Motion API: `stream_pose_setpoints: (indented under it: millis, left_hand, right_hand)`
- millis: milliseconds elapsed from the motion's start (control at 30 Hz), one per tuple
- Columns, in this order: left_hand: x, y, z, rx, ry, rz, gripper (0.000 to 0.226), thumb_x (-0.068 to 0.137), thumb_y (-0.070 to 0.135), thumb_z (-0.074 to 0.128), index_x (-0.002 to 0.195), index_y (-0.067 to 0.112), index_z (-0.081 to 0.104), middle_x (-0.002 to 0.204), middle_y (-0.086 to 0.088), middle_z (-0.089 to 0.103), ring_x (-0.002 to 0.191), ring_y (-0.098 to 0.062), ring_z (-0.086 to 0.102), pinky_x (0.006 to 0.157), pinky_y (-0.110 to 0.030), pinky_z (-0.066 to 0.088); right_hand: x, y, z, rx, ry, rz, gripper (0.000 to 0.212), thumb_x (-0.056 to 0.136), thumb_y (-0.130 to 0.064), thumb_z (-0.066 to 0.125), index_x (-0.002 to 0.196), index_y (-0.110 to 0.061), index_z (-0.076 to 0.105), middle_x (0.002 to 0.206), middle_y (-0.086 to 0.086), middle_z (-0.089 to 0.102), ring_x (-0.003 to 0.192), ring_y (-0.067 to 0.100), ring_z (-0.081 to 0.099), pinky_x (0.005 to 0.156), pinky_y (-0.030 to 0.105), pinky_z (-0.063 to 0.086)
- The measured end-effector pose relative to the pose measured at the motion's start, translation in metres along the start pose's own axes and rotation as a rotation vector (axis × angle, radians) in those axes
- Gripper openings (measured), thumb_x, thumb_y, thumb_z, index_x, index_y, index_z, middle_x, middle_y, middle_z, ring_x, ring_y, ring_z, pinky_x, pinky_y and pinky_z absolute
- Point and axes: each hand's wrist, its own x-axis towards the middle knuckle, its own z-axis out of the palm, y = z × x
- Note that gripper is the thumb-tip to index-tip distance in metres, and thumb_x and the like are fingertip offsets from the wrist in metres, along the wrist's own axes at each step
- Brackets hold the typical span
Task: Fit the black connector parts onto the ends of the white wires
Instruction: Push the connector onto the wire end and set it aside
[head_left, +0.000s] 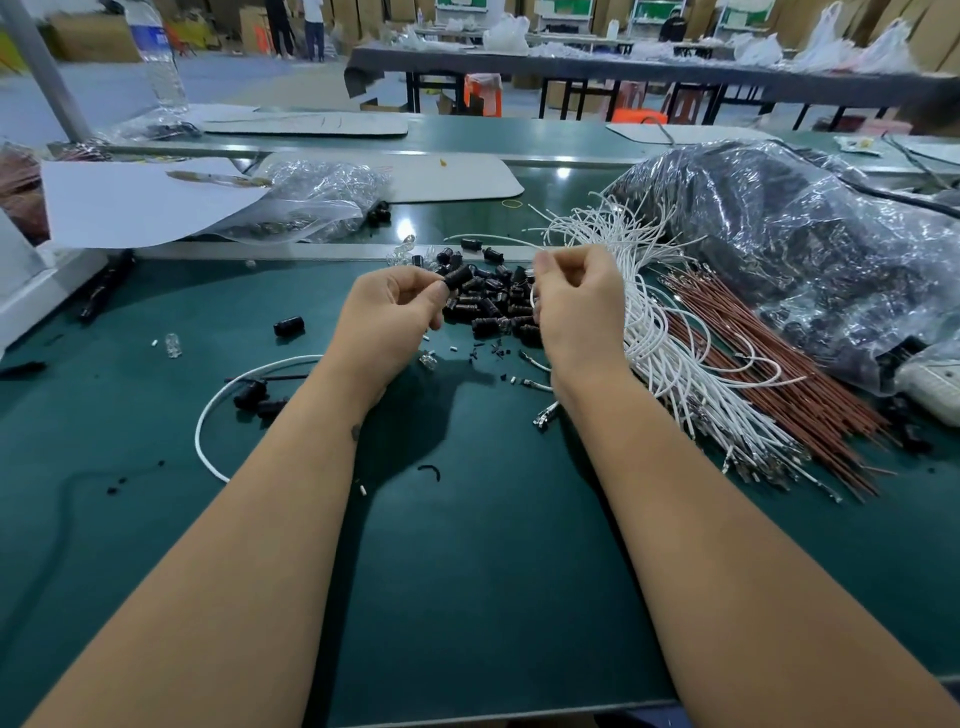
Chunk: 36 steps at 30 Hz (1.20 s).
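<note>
Both hands are raised just above the green counter, facing each other across a narrow gap, a posture consistent with lining up two small parts for insertion.

The left hand pinches one black connector between thumb and fingertips, with its open end turned toward 3 o'clock, that is, toward the other hand. The right hand is curled, fingertips drawn together at about the same height. A thin white wire curves down from the inner edge of that hand, so it appears to be gripping a wire end, though the terminal itself is too small to make out. The connector and the wire tip are close but apart; in my judgement the fitting step is about to be made, not completed.

The loose pile of black connectors lies directly behind the hands at 12 o'clock, within easy reach of the left hand. The bundle of white wires fans out at 3 o'clock from the right hand, metal terminals toward the near edge, which suits picking one at a time. A bundle of brown wires lies just beyond it, touching it along one side.

At 8 o'clock from the left hand lies a looped white wire with black connector parts at one end, seemingly a finished piece set aside. One stray connector lies at 9 o'clock. A clear plastic bag of dark parts sits at 2 o'clock.
</note>
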Motion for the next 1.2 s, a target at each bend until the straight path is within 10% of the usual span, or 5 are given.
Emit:
stream_pose_setpoints:
  millis: [300,533,1200]
  left_hand:
    - [0.001,0.005,-0.002,-0.247,-0.104,0.061,0.018,0.098,0.014,0.051,0.089,0.025,0.061,0.071,0.014,0.066,0.078,-0.004,0.058,0.073,-0.012,0.042]
    - [0.000,0.008,0.003,-0.343,-0.137,0.117,0.017,0.098,0.010,0.051,0.088,0.020,0.060,0.073,0.009,0.067,0.076,-0.001,0.061,0.072,-0.009,0.043]
    - [0.001,0.003,0.005,-0.035,-0.017,-0.033,0.012,0.094,0.009,0.054,0.094,0.013,0.065,0.068,-0.003,0.055,0.052,-0.005,0.041,0.053,-0.014,0.035]
  right_hand:
    - [-0.007,-0.003,0.002,-0.055,-0.122,-0.055,0.015,0.093,-0.014,0.060,0.081,-0.023,0.057,0.062,-0.001,0.048,0.048,0.007,0.039,0.048,0.020,0.036]
    - [-0.006,0.001,0.005,-0.087,-0.177,-0.095,0.011,0.089,-0.016,0.067,0.079,-0.020,0.064,0.063,0.000,0.061,0.054,0.012,0.054,0.061,0.036,0.051]
    - [-0.004,-0.003,0.001,0.289,-0.223,0.104,0.009,0.091,-0.008,0.063,0.083,-0.010,0.066,0.065,0.005,0.065,0.054,0.013,0.058,0.054,0.024,0.051]
